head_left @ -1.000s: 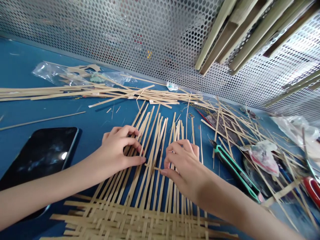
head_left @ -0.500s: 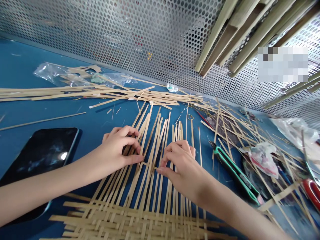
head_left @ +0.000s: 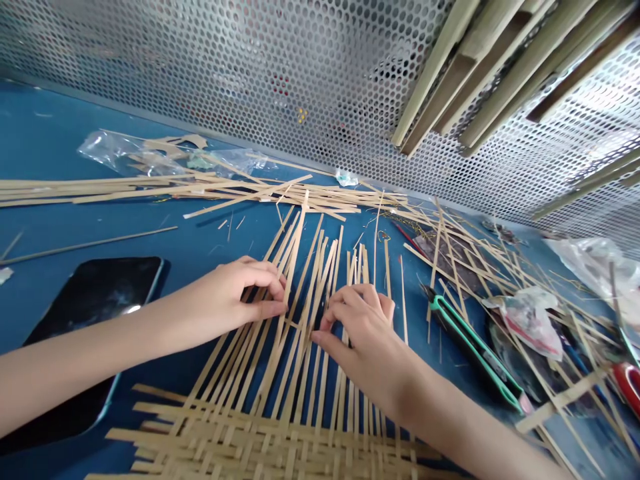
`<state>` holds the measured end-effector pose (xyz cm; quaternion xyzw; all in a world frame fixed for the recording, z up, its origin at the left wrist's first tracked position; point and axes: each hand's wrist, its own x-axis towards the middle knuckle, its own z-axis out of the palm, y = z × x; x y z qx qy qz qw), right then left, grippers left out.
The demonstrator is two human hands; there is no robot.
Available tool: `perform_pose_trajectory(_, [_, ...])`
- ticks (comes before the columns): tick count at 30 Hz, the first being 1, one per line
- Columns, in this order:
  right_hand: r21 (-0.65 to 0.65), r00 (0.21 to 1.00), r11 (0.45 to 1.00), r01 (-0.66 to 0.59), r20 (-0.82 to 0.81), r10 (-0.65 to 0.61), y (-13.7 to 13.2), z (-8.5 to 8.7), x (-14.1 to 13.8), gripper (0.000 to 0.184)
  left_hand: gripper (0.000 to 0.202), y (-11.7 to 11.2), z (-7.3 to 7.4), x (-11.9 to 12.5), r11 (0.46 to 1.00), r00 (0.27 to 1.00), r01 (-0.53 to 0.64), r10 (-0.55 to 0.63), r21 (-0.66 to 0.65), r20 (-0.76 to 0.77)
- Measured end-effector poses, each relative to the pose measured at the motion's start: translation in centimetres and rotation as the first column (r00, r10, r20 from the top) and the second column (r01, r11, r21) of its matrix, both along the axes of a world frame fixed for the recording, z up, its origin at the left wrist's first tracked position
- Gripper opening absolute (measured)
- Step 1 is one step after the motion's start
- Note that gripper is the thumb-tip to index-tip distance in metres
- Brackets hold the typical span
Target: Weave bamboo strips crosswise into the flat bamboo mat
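A mat of woven bamboo strips (head_left: 240, 443) lies at the bottom of the view, its long loose strips fanning away over the blue table. My left hand (head_left: 255, 290) is closed over the left part of the fan, thumb and fingertips pinching one lengthwise bamboo strip (head_left: 297, 247). To its right, my right hand (head_left: 353, 320) is curled, with thumb and forefinger together on a thin cross strip (head_left: 291, 324) that passes among the loose strips between the hands. How far the cross strip runs beneath my right fingers is hidden.
A phone (head_left: 95, 293) lies under my left forearm. To the right are a green-and-black cutter (head_left: 475, 353), crumpled plastic (head_left: 530, 320) and red-handled scissors (head_left: 627, 383). Loose strips (head_left: 240, 190) lie across the back, before a perforated metal panel (head_left: 215, 73).
My left hand has closed its fingers onto a lengthwise strip and shifted it slightly. My right hand stays nearly in place. The view has shifted a little.
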<state>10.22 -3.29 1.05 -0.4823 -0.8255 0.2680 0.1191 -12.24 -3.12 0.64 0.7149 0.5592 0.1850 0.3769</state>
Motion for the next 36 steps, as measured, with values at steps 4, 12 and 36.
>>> perform_pose_trajectory(4, [-0.017,1.0,1.0,0.013,0.011,-0.013,0.0,0.0,-0.2,0.019,0.021,0.1,-1.4,0.0,0.994,0.998,-0.015,0.007,0.108,0.069])
perform_pose_trajectory(12, [-0.009,0.999,1.0,0.021,0.028,-0.02,-0.2,0.0,-0.4,0.021,0.015,-0.2,-0.4,0.3,0.992,0.99,-0.078,0.066,0.1,0.123])
perform_pose_trajectory(36, [0.074,0.991,0.993,0.093,-0.103,-0.085,-0.4,-0.8,-0.9,0.018,0.008,0.1,-0.4,-0.2,0.96,0.973,-0.08,0.133,0.267,-0.189])
